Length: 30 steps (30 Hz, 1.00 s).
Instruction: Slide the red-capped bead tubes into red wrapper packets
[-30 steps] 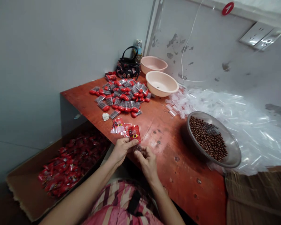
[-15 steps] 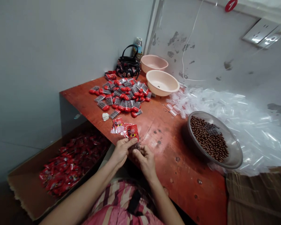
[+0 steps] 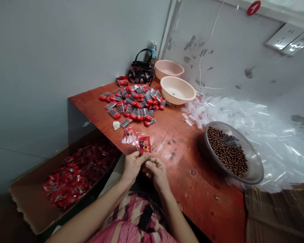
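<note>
Red printed packet (image 3: pixel 145 144), glossy, printed face showing, lower end hidden, near table (image 3: pixel 182 135) edge.

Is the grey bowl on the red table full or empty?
Partly full: brown balls are heaped inside the bowl, with bare wall showing at right.

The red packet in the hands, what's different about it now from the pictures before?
The red packet has shifted slightly left, nearer the flat packets beside it. The left hand and right hand now hide more of its lower end. Nothing was visibly let go. The heap of red-ended packs and the basin of brown balls stayed put.
</note>
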{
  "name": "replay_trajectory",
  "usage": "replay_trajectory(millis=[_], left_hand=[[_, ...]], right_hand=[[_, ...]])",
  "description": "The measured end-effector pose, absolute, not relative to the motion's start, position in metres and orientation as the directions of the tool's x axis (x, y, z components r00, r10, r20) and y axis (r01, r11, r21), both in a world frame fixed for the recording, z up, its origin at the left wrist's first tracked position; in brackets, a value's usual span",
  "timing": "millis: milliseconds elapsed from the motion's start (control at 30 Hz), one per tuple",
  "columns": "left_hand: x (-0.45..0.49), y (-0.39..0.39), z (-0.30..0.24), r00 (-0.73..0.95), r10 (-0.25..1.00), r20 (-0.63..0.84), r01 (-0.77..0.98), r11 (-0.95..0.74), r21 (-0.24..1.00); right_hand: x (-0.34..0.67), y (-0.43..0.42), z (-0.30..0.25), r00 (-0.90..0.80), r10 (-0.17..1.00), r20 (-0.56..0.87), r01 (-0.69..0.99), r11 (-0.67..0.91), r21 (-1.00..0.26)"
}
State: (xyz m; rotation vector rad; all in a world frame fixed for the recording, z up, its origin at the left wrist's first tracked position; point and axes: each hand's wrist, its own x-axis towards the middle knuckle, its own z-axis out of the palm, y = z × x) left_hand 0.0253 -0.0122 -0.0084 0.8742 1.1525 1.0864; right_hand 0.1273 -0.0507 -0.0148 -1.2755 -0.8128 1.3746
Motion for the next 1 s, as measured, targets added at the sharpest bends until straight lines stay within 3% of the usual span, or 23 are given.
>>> replay_trajectory(millis=[133, 300, 433, 633, 833, 1000], left_hand=[[0.028, -0.02, -0.002, 0.169, 0.941, -0.293, -0.362, 0.336, 0.87], [0.026, -0.015, 0.002, 0.26, 0.894, -0.364, -0.582, 0.446, 0.68], [0.025, -0.013, 0.002, 0.221, 0.896, -0.385, -0.577, 0.438, 0.689], [0.022, -0.018, 0.002, 0.325, 0.879, -0.348, -0.473, 0.47, 0.745], [0.023, -0.02, 0.004, 0.281, 0.873, -0.399, -0.488, 0.489, 0.723], [0.014, -0.022, 0.008, 0.386, 0.835, -0.394, -0.507, 0.548, 0.665]], right_hand=[[0.128, -0.051, -0.016, 0.114, 0.951, -0.287, -0.324, -0.238, -0.916], [0.125, -0.056, -0.009, 0.161, 0.964, -0.212, -0.121, -0.194, -0.974], [0.122, -0.057, -0.006, 0.211, 0.963, -0.169, -0.07, -0.158, -0.985], [0.123, -0.054, -0.008, 0.1, 0.951, -0.294, -0.289, -0.255, -0.923], [0.123, -0.054, -0.009, 0.211, 0.954, -0.213, -0.171, -0.179, -0.969], [0.126, -0.055, -0.008, 0.06, 0.968, -0.245, -0.372, -0.206, -0.905]])
